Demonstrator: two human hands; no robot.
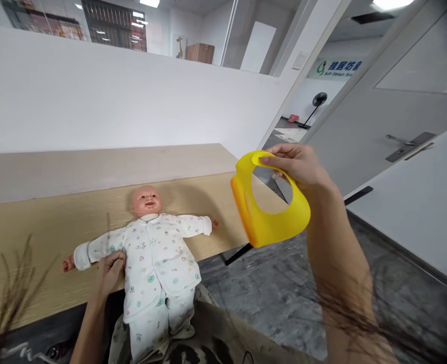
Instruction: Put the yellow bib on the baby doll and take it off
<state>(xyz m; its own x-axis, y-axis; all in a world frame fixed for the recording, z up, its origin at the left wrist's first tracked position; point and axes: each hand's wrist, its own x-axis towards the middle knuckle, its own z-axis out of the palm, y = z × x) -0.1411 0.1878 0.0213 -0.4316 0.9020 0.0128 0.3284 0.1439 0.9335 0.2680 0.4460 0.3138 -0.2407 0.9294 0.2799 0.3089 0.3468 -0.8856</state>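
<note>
A baby doll (pixel 151 258) in white printed pyjamas lies face up, its head and arms on the wooden table and its legs over my lap. My left hand (pixel 112 270) is closed at the doll's side, just under its outstretched sleeve, and seems to grip the cloth there; its fingertips are partly hidden. Raised to the right of the doll, my right hand (pixel 294 164) pinches a yellow bib (pixel 272 227) by its neck band. The bib hangs tilted in the air, with its orange-edged pocket side facing left and its round neck opening showing.
The wooden table (pixel 94 202) ends at a low back panel (pixel 94 167) against a white wall. A black table leg (pixel 240 253) stands over the grey floor (pixel 238 293). To the right is a grey door (pixel 398 101), with a fan (pixel 318 101) beyond the doorway.
</note>
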